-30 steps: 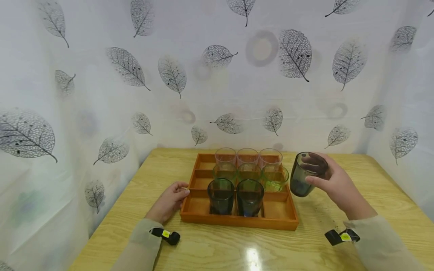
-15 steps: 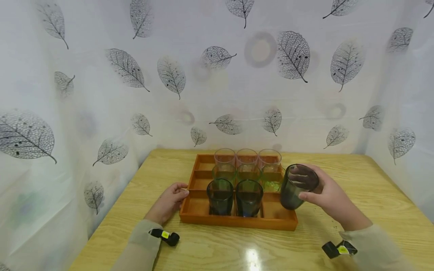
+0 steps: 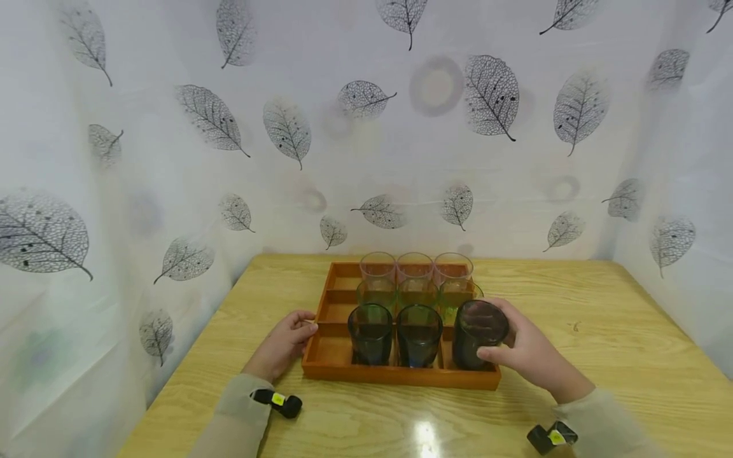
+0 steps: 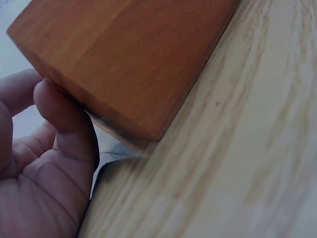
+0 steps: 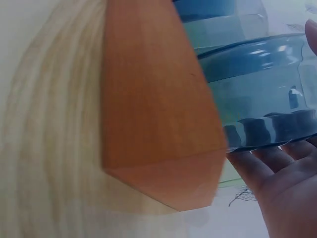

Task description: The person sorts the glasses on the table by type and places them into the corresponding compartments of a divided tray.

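A divided wooden tray (image 3: 401,375) lies on the table. My left hand (image 3: 283,340) holds its left side; in the left wrist view, the thumb (image 4: 59,106) touches the wooden wall. Around a dark grey drinking glass (image 3: 472,343) my right hand (image 3: 523,353) curls, thumb in front and fingers behind. That glass stands nearly upright in the front right compartment; whether its base touches the tray floor is hidden. Two more dark glasses stand to its left, a middle one (image 3: 420,337) and a left one (image 3: 371,337).
Behind the dark glasses stand a row of green glasses (image 3: 376,296) and a row of pale pink glasses (image 3: 378,267). Wood-grain table (image 3: 601,318) surrounds the tray. A leaf-patterned curtain (image 3: 366,152) hangs at the back and sides.
My right hand has brought the dark glass left and down, from beside the tray into the front right compartment. The left hand stays at the tray's left side.
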`<state>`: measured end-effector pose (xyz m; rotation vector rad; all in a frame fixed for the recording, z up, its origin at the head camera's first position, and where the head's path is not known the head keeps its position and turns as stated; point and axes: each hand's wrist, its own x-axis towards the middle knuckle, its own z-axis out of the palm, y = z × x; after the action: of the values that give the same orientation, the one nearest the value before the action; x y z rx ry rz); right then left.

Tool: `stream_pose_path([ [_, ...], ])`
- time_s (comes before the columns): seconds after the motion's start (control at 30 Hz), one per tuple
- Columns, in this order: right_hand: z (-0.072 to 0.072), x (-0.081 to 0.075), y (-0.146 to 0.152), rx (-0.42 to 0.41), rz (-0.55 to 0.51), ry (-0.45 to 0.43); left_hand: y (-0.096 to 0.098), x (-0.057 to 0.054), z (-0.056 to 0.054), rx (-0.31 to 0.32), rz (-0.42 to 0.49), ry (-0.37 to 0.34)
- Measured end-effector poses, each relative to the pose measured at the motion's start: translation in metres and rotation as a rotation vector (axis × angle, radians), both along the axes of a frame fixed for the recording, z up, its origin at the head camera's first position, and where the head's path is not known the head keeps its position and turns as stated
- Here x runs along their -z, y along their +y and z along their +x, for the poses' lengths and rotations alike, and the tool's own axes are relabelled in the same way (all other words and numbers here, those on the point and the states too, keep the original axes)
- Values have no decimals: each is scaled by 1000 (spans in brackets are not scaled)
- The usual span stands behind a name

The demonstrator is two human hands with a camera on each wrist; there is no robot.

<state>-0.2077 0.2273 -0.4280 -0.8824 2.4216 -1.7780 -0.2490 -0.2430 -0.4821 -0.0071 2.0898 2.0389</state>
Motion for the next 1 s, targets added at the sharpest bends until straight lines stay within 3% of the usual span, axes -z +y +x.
stream_pose_path([
  [0.3, -2, 18, -9, 30, 30, -74, -2, 2, 1, -4, -17, 3],
  [0.53, -2, 17, -12, 76, 61, -110, -3, 1, 0, -6, -5, 0],
  [1.0, -2, 19, -9, 90, 100, -78, -1, 2, -2, -14, 5, -6],
])
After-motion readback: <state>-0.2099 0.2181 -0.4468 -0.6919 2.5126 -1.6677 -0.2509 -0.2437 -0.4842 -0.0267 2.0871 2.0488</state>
